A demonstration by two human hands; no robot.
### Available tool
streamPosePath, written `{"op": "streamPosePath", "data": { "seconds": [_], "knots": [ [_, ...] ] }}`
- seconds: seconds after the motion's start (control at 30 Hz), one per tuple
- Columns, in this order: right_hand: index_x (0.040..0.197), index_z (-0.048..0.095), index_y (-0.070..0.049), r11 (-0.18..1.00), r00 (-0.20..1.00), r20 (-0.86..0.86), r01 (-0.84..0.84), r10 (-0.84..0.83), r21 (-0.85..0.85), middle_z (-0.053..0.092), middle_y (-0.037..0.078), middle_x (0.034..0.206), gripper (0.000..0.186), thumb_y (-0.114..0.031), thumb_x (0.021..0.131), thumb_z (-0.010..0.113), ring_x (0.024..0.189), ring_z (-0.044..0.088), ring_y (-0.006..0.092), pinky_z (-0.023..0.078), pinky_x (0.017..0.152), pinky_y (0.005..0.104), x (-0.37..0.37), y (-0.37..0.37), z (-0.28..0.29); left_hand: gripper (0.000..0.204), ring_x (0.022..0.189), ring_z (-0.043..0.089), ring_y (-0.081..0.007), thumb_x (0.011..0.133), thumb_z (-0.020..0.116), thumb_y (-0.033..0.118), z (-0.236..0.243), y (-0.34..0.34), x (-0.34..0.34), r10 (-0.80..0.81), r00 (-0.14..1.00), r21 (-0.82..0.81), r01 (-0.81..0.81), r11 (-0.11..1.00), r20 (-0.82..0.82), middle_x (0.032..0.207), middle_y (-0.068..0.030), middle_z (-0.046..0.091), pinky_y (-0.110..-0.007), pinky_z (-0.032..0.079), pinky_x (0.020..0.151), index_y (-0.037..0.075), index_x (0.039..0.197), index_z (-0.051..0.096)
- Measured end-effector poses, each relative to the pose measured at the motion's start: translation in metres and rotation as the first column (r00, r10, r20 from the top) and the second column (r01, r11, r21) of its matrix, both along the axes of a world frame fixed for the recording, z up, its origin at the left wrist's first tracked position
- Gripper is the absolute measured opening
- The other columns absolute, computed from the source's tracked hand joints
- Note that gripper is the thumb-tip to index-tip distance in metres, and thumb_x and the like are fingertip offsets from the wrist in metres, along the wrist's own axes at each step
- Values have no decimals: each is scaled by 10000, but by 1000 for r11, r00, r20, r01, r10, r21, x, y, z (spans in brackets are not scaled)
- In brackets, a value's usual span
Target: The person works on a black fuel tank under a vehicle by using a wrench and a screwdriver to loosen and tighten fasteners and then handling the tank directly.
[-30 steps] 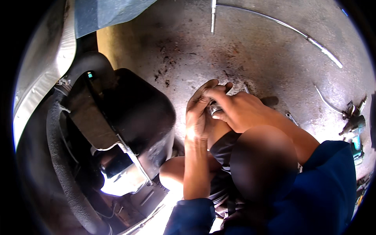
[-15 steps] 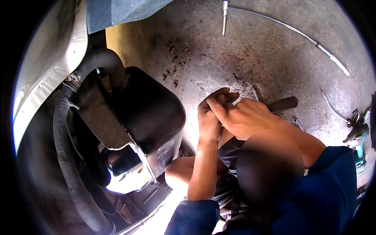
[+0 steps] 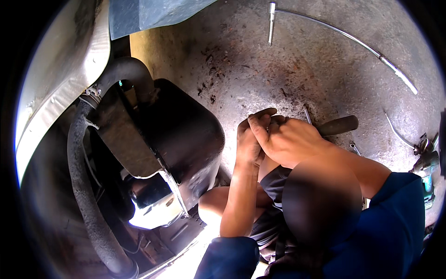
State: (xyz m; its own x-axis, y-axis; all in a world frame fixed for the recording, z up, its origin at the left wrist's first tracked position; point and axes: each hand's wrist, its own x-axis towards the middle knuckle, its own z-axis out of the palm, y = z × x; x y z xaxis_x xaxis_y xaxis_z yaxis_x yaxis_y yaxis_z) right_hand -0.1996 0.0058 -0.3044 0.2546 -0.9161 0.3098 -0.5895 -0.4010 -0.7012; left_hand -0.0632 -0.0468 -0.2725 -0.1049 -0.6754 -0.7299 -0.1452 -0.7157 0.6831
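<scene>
My left hand point(image 3: 247, 145) and my right hand point(image 3: 294, 139) are closed together over my bent legs, the right one's fingers lying across the left one's. Whatever they hold is hidden inside them. Just right of them on the concrete floor lie a dark handle point(image 3: 338, 125), a thin metal rod point(image 3: 307, 114) and a wrench point(image 3: 354, 148). Left of my hands is a black boxy metal tank or pan point(image 3: 188, 135).
A thick dark hose point(image 3: 82, 181) and silver panel point(image 3: 60, 88) fill the left. Long curved metal bars point(image 3: 344, 36) lie across the back right. A teal power tool point(image 3: 425, 172) is at the right edge. A grey-blue panel point(image 3: 158, 11) hangs at the top.
The view has shifted, so the scene sits further right and lower. My fingers now cover the shiny metal piece that showed between them a second ago. More of the dark handle shows.
</scene>
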Motion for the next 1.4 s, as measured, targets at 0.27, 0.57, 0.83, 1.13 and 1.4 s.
{"op": "streamPosePath", "data": {
  "seconds": [0.27,0.57,0.83,1.13,1.4],
  "knots": [
    [1380,421,67,971,971,-35,-235,236,40,619,130,589,629,-159,825,612,492,632,268,501,466,381,-19,-10,-1,281,780,640,-144,960,589,101,12,-7,11,-192,979,10,192,981,60,900,-95,681,-254,530,717,-101,1151,623],
    [1412,378,-8,996,857,515,-25,-25,90,638,190,650,707,-232,831,714,577,637,393,508,529,455,-18,-9,-11,355,1153,608,-361,994,490,144,26,-15,-6,20,956,19,-15,1000,-294,1221,-256,623,-412,511,995,-78,1266,541],
    [1346,406,16,999,781,623,18,-46,51,641,191,663,605,-256,871,665,526,632,359,498,476,435,-9,-4,-12,428,1255,518,-443,1011,483,192,25,-12,-10,-127,889,-176,53,983,-441,1282,-265,585,-489,460,1048,-69,1350,481],
    [1319,427,45,999,750,660,38,-48,30,685,212,937,629,-140,801,732,639,682,355,548,538,409,-15,1,-2,382,1320,445,-452,1036,431,172,25,-6,-18,1,773,-144,-119,982,-634,1308,-252,573,-496,377,1122,-35,1350,496],
    [1317,434,13,998,740,672,-14,-30,60,693,201,930,594,-110,813,722,693,699,361,569,585,424,-19,2,4,367,1317,463,-417,1041,439,186,29,-5,-21,16,796,-135,-122,983,-605,1315,-229,575,-482,398,1116,-25,1335,495]
  ]
}}
